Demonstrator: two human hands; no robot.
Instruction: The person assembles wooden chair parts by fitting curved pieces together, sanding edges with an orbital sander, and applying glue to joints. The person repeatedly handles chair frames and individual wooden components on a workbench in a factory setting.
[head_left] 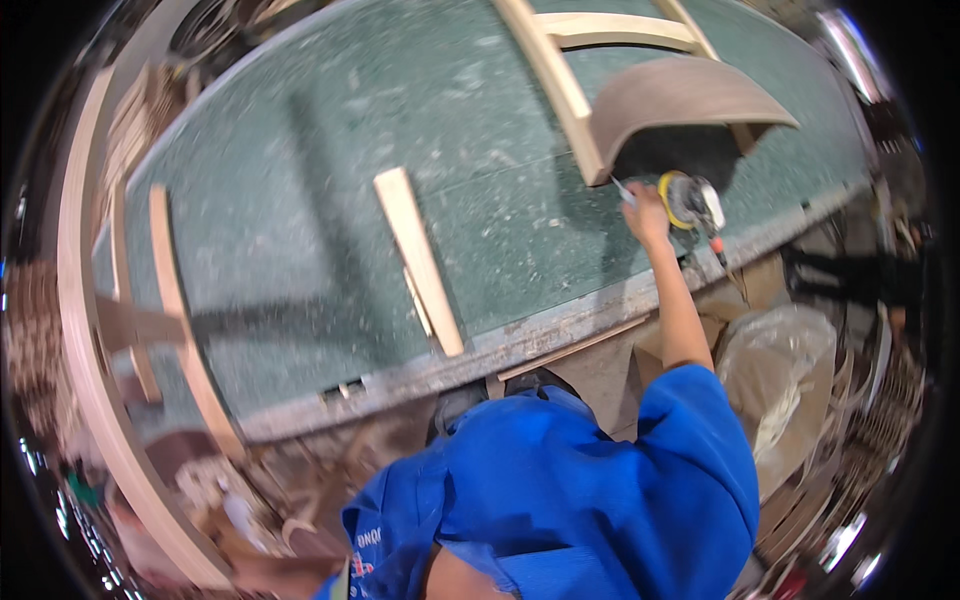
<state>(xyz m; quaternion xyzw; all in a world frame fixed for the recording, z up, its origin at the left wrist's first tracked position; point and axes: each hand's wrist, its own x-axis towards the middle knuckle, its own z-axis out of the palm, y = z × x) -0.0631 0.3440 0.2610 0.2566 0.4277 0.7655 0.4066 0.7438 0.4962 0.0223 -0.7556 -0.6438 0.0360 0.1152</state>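
My R hand, the nearer, pinches a slim pale tool; straight pale-wood leg runs far-left from it. L hand: can't tell.

Right arm stretches forward (fingers curled).

A scuffed green worktable stands on a cluttered floor.

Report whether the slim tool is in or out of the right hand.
In: the right hand grips the slim tool, its tip pointing toward the wooden frame.
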